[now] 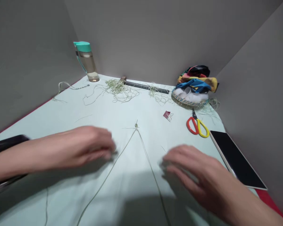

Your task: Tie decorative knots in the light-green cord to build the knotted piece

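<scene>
A small knot of thin green cord (136,125) lies mid-table with short ends sticking out. From it a left strand (106,179) and a right strand (153,174) spread toward me in an upside-down V. My left hand (85,147) hovers just left of the left strand, somewhat blurred, its thumb and fingertips close together; anything between them is hidden. To the right of the right strand, my right hand (193,171) is held over the table with fingers bent and thumb apart, nothing visible in it. Neither hand clearly touches the strands.
Tangled cord (119,89) lies by a dark rod (146,86) at the back. A bottle (87,62) stands back left. Rightward are a binder clip (167,115), scissors (198,125), a basket of cloth (191,100) and a black-screened tablet (235,157).
</scene>
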A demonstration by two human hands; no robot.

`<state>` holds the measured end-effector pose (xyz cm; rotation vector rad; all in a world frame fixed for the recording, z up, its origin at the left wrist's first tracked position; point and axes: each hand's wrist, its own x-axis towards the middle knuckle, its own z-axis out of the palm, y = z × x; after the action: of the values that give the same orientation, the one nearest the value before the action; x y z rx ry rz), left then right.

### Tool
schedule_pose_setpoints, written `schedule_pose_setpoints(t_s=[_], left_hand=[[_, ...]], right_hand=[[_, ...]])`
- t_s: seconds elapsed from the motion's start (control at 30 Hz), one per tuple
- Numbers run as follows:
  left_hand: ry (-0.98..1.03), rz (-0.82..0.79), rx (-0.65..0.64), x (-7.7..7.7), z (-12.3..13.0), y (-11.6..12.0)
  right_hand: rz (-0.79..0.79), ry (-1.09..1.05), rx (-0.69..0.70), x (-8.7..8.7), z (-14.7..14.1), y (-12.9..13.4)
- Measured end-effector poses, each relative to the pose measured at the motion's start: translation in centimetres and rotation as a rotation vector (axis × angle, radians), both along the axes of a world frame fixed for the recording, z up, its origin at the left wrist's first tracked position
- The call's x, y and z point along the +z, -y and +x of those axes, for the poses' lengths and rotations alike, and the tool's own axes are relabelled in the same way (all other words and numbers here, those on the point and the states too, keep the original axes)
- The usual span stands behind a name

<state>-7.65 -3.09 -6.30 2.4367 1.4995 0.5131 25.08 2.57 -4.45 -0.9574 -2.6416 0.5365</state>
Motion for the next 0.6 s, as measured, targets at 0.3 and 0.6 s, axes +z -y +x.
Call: schedule_pose_setpoints(t_s=[0.3,0.6], left_hand=[[-0.028,-0.076,-0.029,-2.1,1.7,-10.1],[0.023,-0.13,-0.051,-1.9,2.3,-9.8]], right_hand=[[0.099,0.117,0.038,-3.9,-7.7,-8.3],[0.203,0.036,0.078,-6.4,-8.5,-8.4]])
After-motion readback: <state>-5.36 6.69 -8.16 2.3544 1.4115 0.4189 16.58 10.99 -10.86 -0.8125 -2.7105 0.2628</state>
